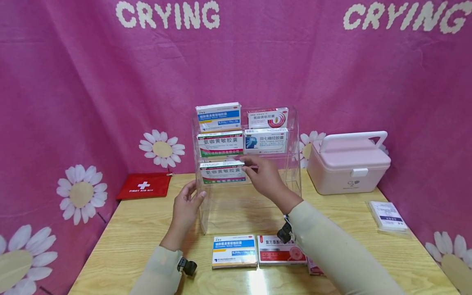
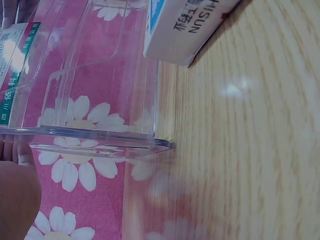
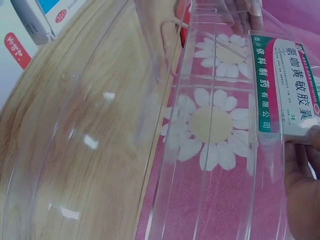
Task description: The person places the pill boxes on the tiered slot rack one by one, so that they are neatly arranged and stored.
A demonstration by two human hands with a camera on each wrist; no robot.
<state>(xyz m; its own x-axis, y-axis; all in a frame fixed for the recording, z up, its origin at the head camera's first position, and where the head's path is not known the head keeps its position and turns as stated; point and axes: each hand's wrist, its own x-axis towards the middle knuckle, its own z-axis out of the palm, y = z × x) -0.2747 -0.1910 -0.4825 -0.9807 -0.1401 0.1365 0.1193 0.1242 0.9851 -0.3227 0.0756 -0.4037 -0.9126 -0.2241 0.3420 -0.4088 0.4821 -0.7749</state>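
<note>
A clear tiered display stand (image 1: pixel 250 205) stands on the table, holding several medicine boxes. My right hand (image 1: pixel 266 176) pinches the right end of a white, green and red medicine box (image 1: pixel 222 173) on its third tier. The box's printed front (image 3: pixel 282 82) shows in the right wrist view, with right-hand fingers (image 3: pixel 300 162) at its corner. My left hand (image 1: pixel 186 207) touches the stand's left side with relaxed fingers; in the left wrist view, fingers (image 2: pixel 17 149) lie against the clear side panel (image 2: pixel 100 135).
Higher tiers hold a blue-and-white box (image 1: pixel 218 117), a matching green-and-red box (image 1: pixel 220 145), a head-picture box (image 1: pixel 265 141) and a pink-ringed box (image 1: pixel 267 119). Boxes (image 1: pixel 234 252) (image 1: pixel 281 250) lie in front. A red first aid pouch (image 1: pixel 144 185), pink case (image 1: pixel 348 166) and packet (image 1: pixel 388 216) flank the stand.
</note>
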